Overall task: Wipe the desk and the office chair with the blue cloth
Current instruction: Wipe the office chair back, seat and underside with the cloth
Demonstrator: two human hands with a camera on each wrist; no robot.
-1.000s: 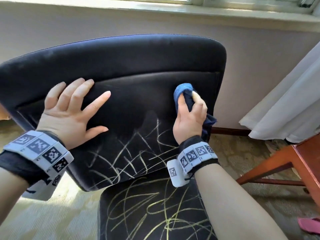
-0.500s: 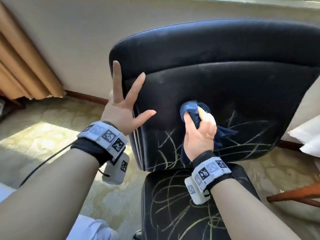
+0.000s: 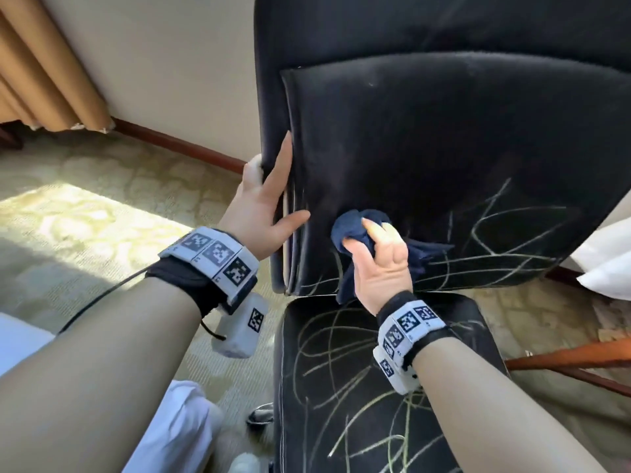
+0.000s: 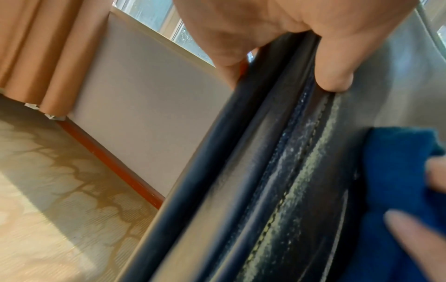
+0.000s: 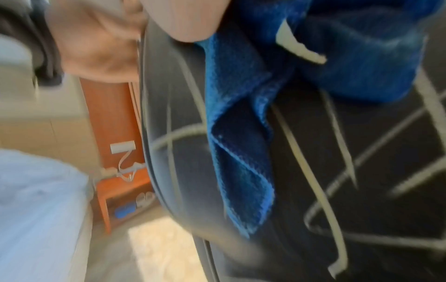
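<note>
Nearest the camera, the black seat [image 3: 375,387] of the office chair was crossed with pale yellowish scribbles. Above it, the right hand [image 3: 382,268] gripped the bunched blue cloth [image 3: 355,227], fingers and thumb curled around the wad and pressing it to the lower left part of the backrest [image 3: 444,138]. One loose corner of the cloth hung below the hand toward the seat, and another fold stuck out to the right over more scribbled lines. The right wrist view was blurred, but it showed the cloth draped against the scribbled leather, with what looked like a small white tag on it.

Just left of the cloth, the left hand [image 3: 263,203] clasped the backrest's left edge. Its thumb lay across the front beside the stitched piping, one finger ran straight up the edge, and the rest wrapped behind, where how far they curled could not be told. The left wrist view confirmed the thumb pressed on the front and fingers on the back, with dusty white residue along the seam.

Both wrists wore bands [image 3: 218,254] printed with square markers.

Beyond lay patterned carpet [image 3: 85,206] with a sunlit patch, then a reddish skirting board [image 3: 177,145], a pale wall and tan curtains [image 3: 44,70] at far left. A wooden furniture leg [image 3: 573,353] showed at right.
</note>
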